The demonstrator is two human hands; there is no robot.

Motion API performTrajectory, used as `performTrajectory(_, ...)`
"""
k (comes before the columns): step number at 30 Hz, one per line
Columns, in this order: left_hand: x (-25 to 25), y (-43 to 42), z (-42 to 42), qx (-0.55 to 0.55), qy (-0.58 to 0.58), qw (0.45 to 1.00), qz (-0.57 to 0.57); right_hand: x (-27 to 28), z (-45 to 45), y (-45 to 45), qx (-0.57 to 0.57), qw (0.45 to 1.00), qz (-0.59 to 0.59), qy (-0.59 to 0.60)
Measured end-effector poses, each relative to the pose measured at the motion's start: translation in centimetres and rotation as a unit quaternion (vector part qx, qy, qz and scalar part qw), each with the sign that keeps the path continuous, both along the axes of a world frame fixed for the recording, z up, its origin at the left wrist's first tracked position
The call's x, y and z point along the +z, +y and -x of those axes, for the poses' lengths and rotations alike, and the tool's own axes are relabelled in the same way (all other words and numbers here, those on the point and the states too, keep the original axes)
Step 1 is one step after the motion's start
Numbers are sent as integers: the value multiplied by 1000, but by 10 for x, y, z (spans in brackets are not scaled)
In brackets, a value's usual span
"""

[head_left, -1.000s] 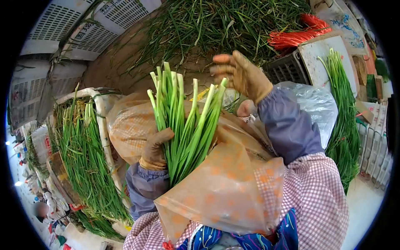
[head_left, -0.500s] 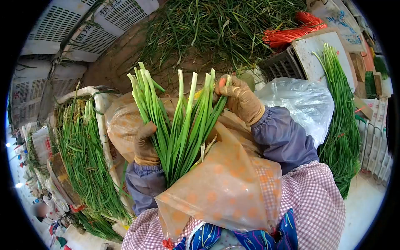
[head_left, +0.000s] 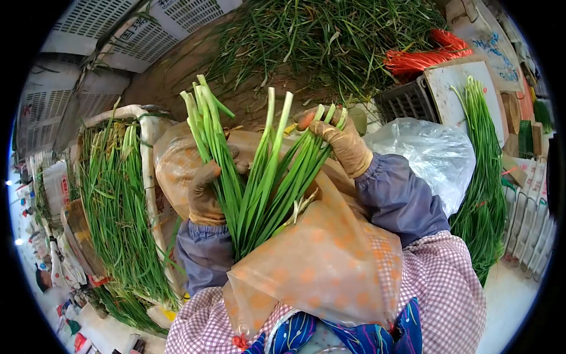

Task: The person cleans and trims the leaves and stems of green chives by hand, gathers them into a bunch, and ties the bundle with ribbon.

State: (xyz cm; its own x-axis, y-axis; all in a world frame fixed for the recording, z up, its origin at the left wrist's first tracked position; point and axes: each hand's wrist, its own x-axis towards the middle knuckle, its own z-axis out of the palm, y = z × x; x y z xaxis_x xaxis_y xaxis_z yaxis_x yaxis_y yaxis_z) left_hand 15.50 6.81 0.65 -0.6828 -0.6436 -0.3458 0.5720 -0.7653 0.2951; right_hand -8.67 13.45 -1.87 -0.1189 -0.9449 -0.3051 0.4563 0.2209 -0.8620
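A fan of garlic chives (head_left: 259, 189), pale stem ends up and green leaves down, stands over my lap. My left hand (head_left: 207, 192), in a brown glove, is wrapped round the left side of the bunch; part of its fingers is behind the leaves. In a matching glove with bare orange-looking fingertips, my right hand (head_left: 342, 138) grips several stems near their pale ends at the right of the bunch. Below the leaves lies a translucent orange-dotted plastic apron (head_left: 312, 265). A few pale, withered bits (head_left: 299, 209) hang by the lower leaves.
Loose green leaves (head_left: 318, 41) are heaped on the floor ahead. Red ties (head_left: 427, 56) lie on a dark crate (head_left: 407, 100). Long chives (head_left: 480, 194) and a clear plastic bag (head_left: 424, 153) are at right. A white-rimmed container (head_left: 150, 177) of chives stands left, near white crates (head_left: 118, 59).
My right hand has closed round several right-hand stems and drawn them to the right, apart from the middle ones. The left hand stays on the bunch. The view has shifted slightly.
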Motion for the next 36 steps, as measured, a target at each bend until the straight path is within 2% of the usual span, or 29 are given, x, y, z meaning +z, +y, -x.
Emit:
performTrajectory(2,0,1,3,18,-25,1000,5,3,-3,2,-11,998,-12,-61)
performTrajectory(3,3,1,5,18,-29,999,1,-1,-6,3,-19,990,4,-138)
performTrajectory(4,7,2,7,17,-33,999,-2,1,-12,1,-15,990,3,-138)
performTrajectory(6,12,1,6,25,-45,999,-8,7,-27,-9,-105,942,12,-318)
performTrajectory(8,16,-1,3,18,-41,999,-3,13,-28,-18,-64,939,42,-335)
performTrajectory(9,15,-2,0,22,-42,999,-2,15,-28,-20,-25,959,41,-279)
performTrajectory(10,14,-3,-3,4,-90,996,12,18,-28,-23,13,974,40,-221)
performTrajectory(11,14,-4,-6,-15,-138,990,26,27,-26,-27,46,976,41,-209)
performTrajectory(12,15,-5,-6,-12,-138,990,26,30,-25,-31,48,976,41,-209)
performTrajectory(14,24,-7,-4,-33,-180,981,64,35,-24,-41,103,991,20,-77)
performTrajectory(16,33,-10,-5,-19,-171,984,47,46,-18,-50,83,996,-5,20)
performTrajectory(18,36,-15,-9,-46,-205,974,89,31,16,-65,50,992,86,75)
performTrajectory(20,36,-20,-14,-46,-229,968,94,40,51,-81,-90,987,105,88)
performTrajectory(22,33,-22,-13,-60,-205,966,145,32,95,-103,-278,941,147,124)
performTrajectory(23,45,-17,-4,-21,-210,970,120,41,92,-106,-275,941,153,126)
performTrajectory(25,39,-22,-5,-40,-242,959,140,69,74,-103,-185,950,131,213)
performTrajectory(26,37,-22,-4,-68,-277,946,154,79,51,-99,-75,961,90,250)
performTrajectory(27,40,-19,0,-57,-228,966,105,82,25,-98,8,978,60,200)
performTrajectory(28,43,-18,4,-60,-226,967,104,82,3,-96,63,959,104,258)
performTrajectory(30,47,-17,9,-74,-279,949,127,75,-24,-94,138,986,22,95)
performTrajectory(32,38,-18,4,-93,-286,943,145,57,-30,-96,131,991,-28,10)
performTrajectory(34,30,-20,-2,-62,-168,982,63,59,-30,-96,68,994,0,89)
performTrajectory(35,40,-18,2,-45,-126,991,-20,57,-23,-96,63,996,12,63)
performTrajectory(36,39,-19,0,-43,-125,991,-20,46,-20,-99,20,984,118,132)
